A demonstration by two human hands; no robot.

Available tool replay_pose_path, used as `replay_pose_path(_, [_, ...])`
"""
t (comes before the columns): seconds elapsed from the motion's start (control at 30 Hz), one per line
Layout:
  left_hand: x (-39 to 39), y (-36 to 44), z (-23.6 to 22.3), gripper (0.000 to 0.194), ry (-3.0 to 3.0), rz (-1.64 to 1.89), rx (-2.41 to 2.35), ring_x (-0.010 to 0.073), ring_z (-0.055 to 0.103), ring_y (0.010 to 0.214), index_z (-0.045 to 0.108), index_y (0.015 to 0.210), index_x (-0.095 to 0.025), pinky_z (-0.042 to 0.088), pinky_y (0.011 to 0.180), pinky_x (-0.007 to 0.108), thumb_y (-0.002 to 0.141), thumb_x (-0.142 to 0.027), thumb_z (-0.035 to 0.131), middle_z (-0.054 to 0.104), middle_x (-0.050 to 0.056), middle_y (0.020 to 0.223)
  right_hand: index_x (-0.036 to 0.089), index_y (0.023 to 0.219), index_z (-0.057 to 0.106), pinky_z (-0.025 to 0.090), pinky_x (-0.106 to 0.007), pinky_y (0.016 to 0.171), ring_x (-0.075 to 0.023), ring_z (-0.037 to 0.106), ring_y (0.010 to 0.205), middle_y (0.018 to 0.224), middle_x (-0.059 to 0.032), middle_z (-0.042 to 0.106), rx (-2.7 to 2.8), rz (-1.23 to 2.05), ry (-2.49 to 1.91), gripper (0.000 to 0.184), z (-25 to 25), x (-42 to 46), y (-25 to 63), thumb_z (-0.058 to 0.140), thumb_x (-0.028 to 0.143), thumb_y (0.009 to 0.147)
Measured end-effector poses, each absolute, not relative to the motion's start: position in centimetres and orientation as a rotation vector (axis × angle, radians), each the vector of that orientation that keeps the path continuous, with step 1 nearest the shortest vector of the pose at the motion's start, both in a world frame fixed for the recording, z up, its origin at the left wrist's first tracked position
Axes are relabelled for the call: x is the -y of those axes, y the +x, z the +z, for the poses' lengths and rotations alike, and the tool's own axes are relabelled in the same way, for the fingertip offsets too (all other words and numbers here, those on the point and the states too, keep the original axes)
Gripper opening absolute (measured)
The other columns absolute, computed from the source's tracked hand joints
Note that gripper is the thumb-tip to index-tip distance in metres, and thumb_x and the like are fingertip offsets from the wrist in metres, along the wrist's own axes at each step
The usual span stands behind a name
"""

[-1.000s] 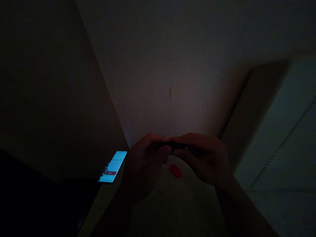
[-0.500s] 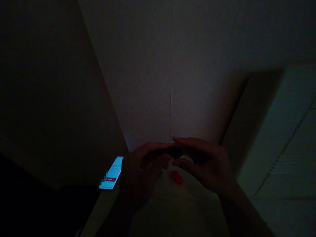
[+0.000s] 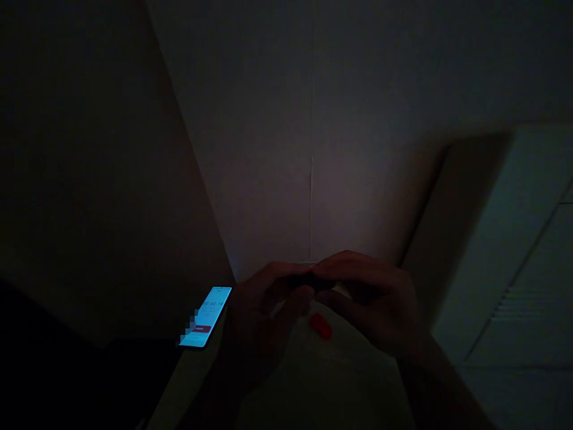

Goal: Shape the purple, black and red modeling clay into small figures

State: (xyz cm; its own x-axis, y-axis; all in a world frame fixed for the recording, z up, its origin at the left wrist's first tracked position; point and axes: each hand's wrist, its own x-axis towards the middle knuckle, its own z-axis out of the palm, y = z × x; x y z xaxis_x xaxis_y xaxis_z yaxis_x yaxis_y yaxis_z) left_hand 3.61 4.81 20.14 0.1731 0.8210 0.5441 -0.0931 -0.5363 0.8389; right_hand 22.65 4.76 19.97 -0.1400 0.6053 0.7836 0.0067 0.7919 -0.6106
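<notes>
Dark object, held above the table, is being pinched by left hand and right hand, fingertips sharing the hold | red piece is lying beneath | lit phone is glowing leftward | wall is standing behind

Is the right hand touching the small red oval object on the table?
Apart. The head view shows table surface between the right hand and the small red oval object.

2 bare hands, left hand and right hand, raised close together, fingers curled, forearms converging.
</notes>
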Motion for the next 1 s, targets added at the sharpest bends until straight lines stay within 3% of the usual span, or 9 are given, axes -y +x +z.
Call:
replay_pose_path(0.1, [-4.6,3.64,20.3,0.012,1.675,1.527,-0.736,0.0109,0.075,0.071,0.08,0.1,-0.025,0.061,0.068,0.016,0.091,-0.017,0.076,0.08,-0.002,0.085,0.035,0.122,0.081,0.063,-0.026,0.076,-0.0168,0.078,0.089,0.105,-0.0023,0.082,1.629,0.628,-0.549,0.042,19.95,-4.72,22.64,0.089,0.018,0.084])
replay_pose_path(0.3, [-4.45,3.57,20.17,0.012,1.693,1.49,-0.724,0.0096,0.074,0.07,0.079,0.1,-0.026,0.059,0.067,0.014,0.093,-0.018,0.074,0.077,-0.004,0.077,0.03,0.108,0.086,0.06,-0.023,0.065,-0.0147,0.077,0.074,0.089,-0.0012,0.084,1.665,0.513,-0.628,0.024,20.54,-4.34,22.77,0.086,0.018,0.087])
replay_pose_path(0.47, [-4.98,3.62,19.66,0.016,1.641,1.42,-0.661,0.011,0.072,0.073,0.076,0.108,-0.026,0.059,0.071,0.017,0.093,-0.031,0.078,0.078,-0.002,0.085,0.03,0.109,0.085,0.063,-0.026,0.072,-0.0169,0.078,0.082,0.095,-0.0028,0.083,1.699,0.498,-0.547,0.025,20.43,-4.48,22.73,0.084,0.016,0.089])
replay_pose_path(0.63, [-4.87,3.5,19.96,0.008,1.693,1.441,-0.8,0.0129,0.073,0.072,0.079,0.1,-0.024,0.058,0.067,0.019,0.094,-0.029,0.075,0.079,0.0,0.083,0.029,0.118,0.082,0.066,-0.028,0.075,-0.0188,0.079,0.085,0.099,-0.0051,0.083,1.623,0.616,-0.607,0.037,20.05,-4.66,22.54,0.091,0.029,0.083])
replay_pose_path(0.8, [-4.62,3.56,20.37,0.008,1.741,1.448,-0.81,0.0142,0.073,0.072,0.078,0.1,-0.023,0.058,0.068,0.022,0.095,-0.028,0.073,0.078,0.0,0.083,0.028,0.11,0.085,0.063,-0.027,0.067,-0.0173,0.078,0.075,0.089,-0.0038,0.084,1.706,0.541,-0.646,0.019,20.63,-4.36,22.5,0.084,0.028,0.091])
replay_pose_path(1.0, [-5.06,3.58,20.05,0.015,1.622,1.366,-0.7,0.0161,0.072,0.081,0.071,0.103,-0.021,0.058,0.074,0.025,0.094,-0.032,0.075,0.077,0.003,0.092,0.027,0.108,0.084,0.063,-0.031,0.07,-0.0194,0.077,0.08,0.092,-0.0043,0.083,1.696,0.512,-0.625,0.019,20.33,-4.53,22.49,0.082,0.021,0.091])
